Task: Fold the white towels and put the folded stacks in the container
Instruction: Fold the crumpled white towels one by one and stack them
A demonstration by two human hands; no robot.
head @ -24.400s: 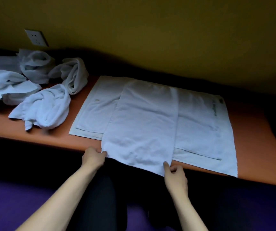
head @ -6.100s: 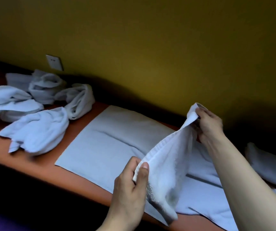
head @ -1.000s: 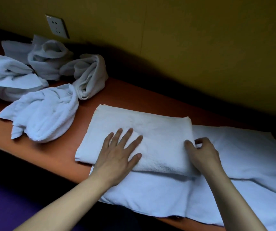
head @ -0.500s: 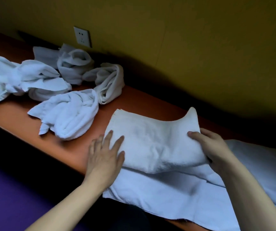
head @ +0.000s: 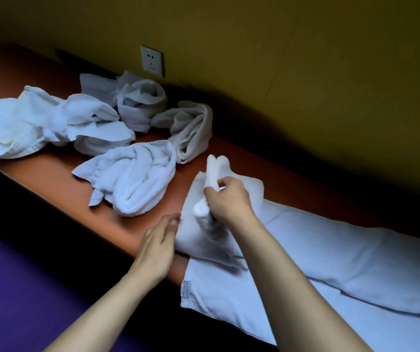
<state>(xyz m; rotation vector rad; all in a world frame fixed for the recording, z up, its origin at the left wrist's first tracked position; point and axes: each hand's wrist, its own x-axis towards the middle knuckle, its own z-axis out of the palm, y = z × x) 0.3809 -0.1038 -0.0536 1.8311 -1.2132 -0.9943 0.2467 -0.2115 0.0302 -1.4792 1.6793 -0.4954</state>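
A folded white towel lies near the front edge of the orange table, on top of a larger flat white towel. My right hand is shut on the folded towel's right side and has carried it over to the left, so the fold stands up doubled. My left hand hovers open just left of the towel's near corner, fingers apart and blurred. No container is in view.
Several crumpled white towels lie in a heap on the left half of the table, reaching back to the yellow wall. A white wall socket sits above them. The flat towel hangs over the table's front edge.
My right hand has swung the folded towel's right side up and over to the left. My left hand has lifted off the towel and shifted to its left edge. The view panned left.
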